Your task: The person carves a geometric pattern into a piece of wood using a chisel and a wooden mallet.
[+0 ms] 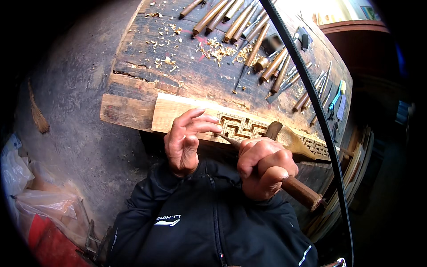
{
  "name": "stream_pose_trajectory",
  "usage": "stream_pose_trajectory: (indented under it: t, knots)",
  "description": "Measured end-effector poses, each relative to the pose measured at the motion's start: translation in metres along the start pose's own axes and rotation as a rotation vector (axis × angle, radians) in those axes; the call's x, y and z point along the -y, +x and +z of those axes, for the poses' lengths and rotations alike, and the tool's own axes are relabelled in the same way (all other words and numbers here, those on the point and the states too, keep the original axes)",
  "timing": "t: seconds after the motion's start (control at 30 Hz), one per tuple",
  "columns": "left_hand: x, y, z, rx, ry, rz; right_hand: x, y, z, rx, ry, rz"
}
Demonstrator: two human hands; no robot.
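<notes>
My right hand grips a chisel by its brown wooden handle, its narrow metal end pointing left onto a pale carved board. The board lies along the bench's front edge, with a pencilled grid and cut-out angular openings. My left hand has bent, separated fingers with nothing gripped in them, their tips beside the chisel's tip at the carving; whether they touch it I cannot tell. Just right of my right hand, a wide brush with pale bristles and a dark handle rests over the board, partly behind my fingers.
The worn bench holds several wooden-handled chisels, wood shavings and a blue-handled tool. Left on the floor lie a straw broom and plastic sheeting. A black strap crosses the right of the view.
</notes>
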State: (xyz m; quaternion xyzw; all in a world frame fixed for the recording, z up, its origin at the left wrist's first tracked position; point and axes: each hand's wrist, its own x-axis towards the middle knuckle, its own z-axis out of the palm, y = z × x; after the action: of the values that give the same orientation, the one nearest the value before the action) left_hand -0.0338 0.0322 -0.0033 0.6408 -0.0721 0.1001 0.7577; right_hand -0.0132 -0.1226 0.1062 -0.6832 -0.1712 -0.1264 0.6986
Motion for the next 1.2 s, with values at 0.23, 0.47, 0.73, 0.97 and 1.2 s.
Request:
stream_pose_trajectory:
  t: [0.23, 0.47, 0.73, 0.97, 1.2]
  knots:
    - [0.003, -0.005, 0.007, -0.08, 0.076, 0.062, 0.001, 0.002, -0.023, -0.237, 0.185, 0.008]
    - [0.018, -0.017, 0.004, -0.027, -0.034, 0.143, -0.003, 0.007, -0.029, -0.223, 0.151, 0.017]
    - [0.018, -0.014, 0.005, -0.09, -0.139, 0.173, -0.008, 0.013, -0.03, -0.142, 0.228, 0.059]
    - [0.017, -0.013, 0.006, -0.103, -0.123, 0.179, -0.008, 0.017, -0.021, -0.092, 0.139, 0.133]
    - [0.018, -0.016, 0.004, -0.093, -0.111, 0.168, 0.004, 0.027, -0.01, -0.051, -0.044, 0.248]
